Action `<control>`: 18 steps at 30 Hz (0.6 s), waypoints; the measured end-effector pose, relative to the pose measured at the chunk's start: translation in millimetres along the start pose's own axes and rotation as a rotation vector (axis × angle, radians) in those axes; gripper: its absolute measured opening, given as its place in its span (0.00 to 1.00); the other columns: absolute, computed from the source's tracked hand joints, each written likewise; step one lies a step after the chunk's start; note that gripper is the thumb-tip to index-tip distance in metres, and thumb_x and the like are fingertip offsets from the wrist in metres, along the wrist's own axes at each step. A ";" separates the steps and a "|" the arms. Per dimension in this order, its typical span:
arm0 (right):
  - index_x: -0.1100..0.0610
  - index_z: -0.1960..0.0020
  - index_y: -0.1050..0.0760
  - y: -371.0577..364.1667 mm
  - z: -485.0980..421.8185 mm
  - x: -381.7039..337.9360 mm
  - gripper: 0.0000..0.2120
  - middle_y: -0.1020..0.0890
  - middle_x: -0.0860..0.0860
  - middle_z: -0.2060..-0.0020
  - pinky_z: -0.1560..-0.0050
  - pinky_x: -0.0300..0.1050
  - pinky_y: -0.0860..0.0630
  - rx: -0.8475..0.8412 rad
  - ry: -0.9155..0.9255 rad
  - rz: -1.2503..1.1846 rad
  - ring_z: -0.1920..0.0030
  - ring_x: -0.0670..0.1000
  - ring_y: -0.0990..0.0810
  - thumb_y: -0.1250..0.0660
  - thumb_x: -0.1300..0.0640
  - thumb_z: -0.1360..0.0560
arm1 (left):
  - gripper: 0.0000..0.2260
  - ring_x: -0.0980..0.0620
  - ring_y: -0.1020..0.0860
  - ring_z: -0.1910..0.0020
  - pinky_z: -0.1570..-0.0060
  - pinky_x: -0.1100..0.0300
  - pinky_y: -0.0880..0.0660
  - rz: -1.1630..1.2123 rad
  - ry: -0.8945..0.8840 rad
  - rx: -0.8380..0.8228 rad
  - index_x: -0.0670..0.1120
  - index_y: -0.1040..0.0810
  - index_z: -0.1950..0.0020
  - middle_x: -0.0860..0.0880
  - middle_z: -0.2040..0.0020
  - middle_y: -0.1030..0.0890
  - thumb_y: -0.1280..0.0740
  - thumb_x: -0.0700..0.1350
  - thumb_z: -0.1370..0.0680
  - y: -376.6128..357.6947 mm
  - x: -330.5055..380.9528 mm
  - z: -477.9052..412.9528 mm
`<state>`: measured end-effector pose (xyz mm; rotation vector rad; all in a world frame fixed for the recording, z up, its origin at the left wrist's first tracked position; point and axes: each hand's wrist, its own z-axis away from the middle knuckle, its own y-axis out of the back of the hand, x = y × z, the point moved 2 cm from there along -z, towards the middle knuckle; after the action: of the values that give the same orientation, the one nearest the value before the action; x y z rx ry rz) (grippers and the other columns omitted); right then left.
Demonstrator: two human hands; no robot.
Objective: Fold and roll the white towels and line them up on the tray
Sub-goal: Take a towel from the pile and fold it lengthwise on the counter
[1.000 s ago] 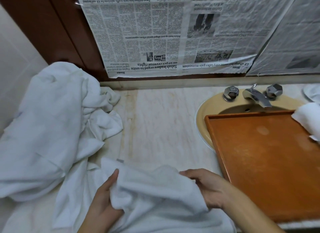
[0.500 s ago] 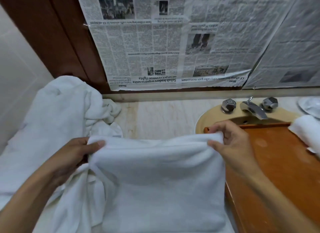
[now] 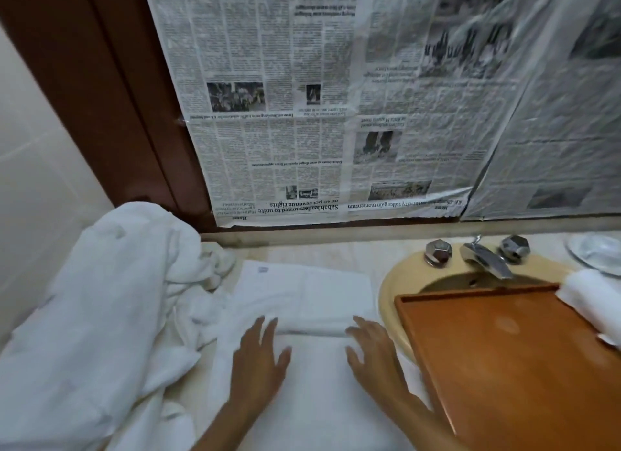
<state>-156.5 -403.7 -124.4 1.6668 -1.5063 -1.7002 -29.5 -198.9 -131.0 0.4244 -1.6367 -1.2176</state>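
A white towel [image 3: 302, 296] lies spread flat on the marble counter, reaching from the back edge toward me. My left hand [image 3: 260, 356] and my right hand [image 3: 373, 353] rest on it side by side, palms down and fingers straight. To the right, a brown wooden tray [image 3: 504, 360] sits over the sink. One rolled white towel [image 3: 591, 299] lies at the tray's far right edge.
A big heap of crumpled white towels [image 3: 100, 316] fills the counter's left side. The yellow sink [image 3: 403, 282] with a chrome tap [image 3: 484, 257] lies behind the tray. A glass dish [image 3: 598, 252] stands at the far right. Newspaper [image 3: 302, 114] covers the wall.
Both hands held the towel up by its top corners; they have laid it flat on the counter, let go, and now press on it with flat fingers. The camera tilted up.
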 end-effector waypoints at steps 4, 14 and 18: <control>0.47 0.24 0.38 -26.1 46.9 10.7 0.34 0.48 0.45 0.21 0.27 0.51 0.44 -0.266 -0.111 0.125 0.21 0.50 0.51 0.59 0.38 0.27 | 0.30 0.46 0.31 0.31 0.43 0.51 0.30 -0.144 -0.005 -0.096 0.52 0.24 0.31 0.46 0.28 0.27 0.57 0.64 0.19 -37.1 -17.7 47.1; 0.48 0.46 0.27 0.8 86.2 18.3 0.18 0.23 0.43 0.48 0.56 0.46 0.26 -0.149 -0.090 0.114 0.51 0.50 0.24 0.39 0.45 0.33 | 0.25 0.53 0.40 0.23 0.41 0.56 0.35 -0.138 -0.107 -0.066 0.54 0.28 0.28 0.49 0.24 0.34 0.47 0.63 0.21 -50.9 -18.4 118.3; 0.52 0.45 0.25 6.6 64.0 13.9 0.18 0.22 0.47 0.50 0.54 0.50 0.25 -0.069 -0.107 0.047 0.52 0.53 0.24 0.39 0.46 0.31 | 0.25 0.51 0.32 0.32 0.44 0.50 0.26 -0.122 -0.107 -0.011 0.54 0.25 0.32 0.52 0.27 0.30 0.39 0.62 0.27 -41.6 -16.0 116.7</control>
<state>-218.4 -389.4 -141.6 1.5163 -1.5038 -1.8215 -134.4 -145.7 -172.8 0.4645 -1.7152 -1.3592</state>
